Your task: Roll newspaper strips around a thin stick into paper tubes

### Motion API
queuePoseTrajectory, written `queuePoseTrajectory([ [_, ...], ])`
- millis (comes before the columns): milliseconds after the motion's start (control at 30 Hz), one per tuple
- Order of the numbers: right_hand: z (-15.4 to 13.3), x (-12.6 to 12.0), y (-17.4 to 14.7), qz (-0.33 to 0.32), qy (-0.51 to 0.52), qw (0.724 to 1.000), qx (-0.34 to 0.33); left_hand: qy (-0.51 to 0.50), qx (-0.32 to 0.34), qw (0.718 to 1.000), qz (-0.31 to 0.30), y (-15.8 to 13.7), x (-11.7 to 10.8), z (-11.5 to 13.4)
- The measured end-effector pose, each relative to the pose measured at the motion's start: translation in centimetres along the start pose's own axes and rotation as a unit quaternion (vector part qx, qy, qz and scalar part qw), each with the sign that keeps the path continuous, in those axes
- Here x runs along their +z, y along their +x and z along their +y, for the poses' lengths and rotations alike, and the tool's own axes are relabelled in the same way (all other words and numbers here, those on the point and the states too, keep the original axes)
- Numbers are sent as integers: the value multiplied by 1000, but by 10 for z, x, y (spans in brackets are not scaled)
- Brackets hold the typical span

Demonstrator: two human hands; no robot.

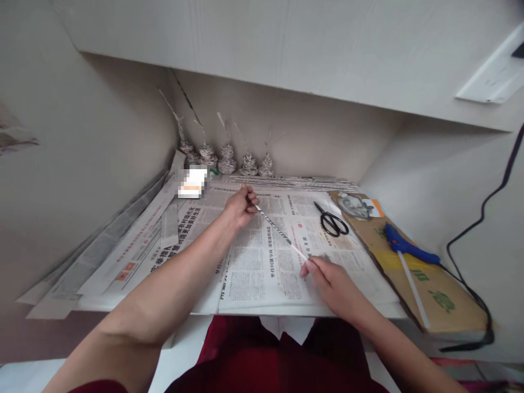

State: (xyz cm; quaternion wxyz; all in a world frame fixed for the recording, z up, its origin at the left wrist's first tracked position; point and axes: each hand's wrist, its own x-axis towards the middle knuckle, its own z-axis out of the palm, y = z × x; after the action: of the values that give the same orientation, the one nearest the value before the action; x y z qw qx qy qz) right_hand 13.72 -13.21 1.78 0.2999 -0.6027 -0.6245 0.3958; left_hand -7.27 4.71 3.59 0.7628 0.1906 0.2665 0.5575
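Observation:
A thin rolled newspaper tube slants across the middle, above the newspaper sheets spread on the table. My left hand pinches its upper end, fingers curled in. Around the lower, whiter end my right hand is closed, thumb and fingertips together. Black-handled scissors lie to the right of the tube, blades pointing up and left, touched by neither hand.
Several woven paper gourd shapes stand along the back wall, with paper tubes lying beside them. Cut newspaper strips pile at left. On cardboard at right rests a blue glue gun with a black cord.

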Motion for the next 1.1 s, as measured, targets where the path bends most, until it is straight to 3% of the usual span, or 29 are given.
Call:
queuePoseTrajectory([
  [33,1,0,-3,-54,78,994,46,-2,-7,1000,-15,-1,0,0],
  [100,2,2,-7,-155,231,953,124,-8,-17,999,-43,-3,1,1],
  [167,1,2,-11,-202,300,920,150,-13,-20,998,-51,-4,1,3],
  [233,0,-1,-15,-184,254,940,135,-14,-14,999,-39,-3,1,5],
  [333,2,-12,-21,-42,23,998,44,-12,1,1000,1,-2,1,8],
  [433,9,-22,-27,87,-160,983,-35,-14,16,999,30,0,0,10],
  [500,15,-25,-31,68,-137,988,-16,-17,17,999,29,0,0,11],
  [567,19,-24,-34,-25,-9,998,60,-19,12,1000,16,0,-1,12],
  [667,18,-22,-37,-149,201,954,166,-23,10,1000,4,0,-2,12],
  [733,12,-21,-34,-163,254,937,175,-22,10,1000,9,1,-2,10],
  [933,-7,-10,-7,-127,195,967,107,1,-9,1000,11,-1,1,0],
  [1100,-7,2,9,-90,19,995,43,21,-2,999,30,2,0,-1],
])
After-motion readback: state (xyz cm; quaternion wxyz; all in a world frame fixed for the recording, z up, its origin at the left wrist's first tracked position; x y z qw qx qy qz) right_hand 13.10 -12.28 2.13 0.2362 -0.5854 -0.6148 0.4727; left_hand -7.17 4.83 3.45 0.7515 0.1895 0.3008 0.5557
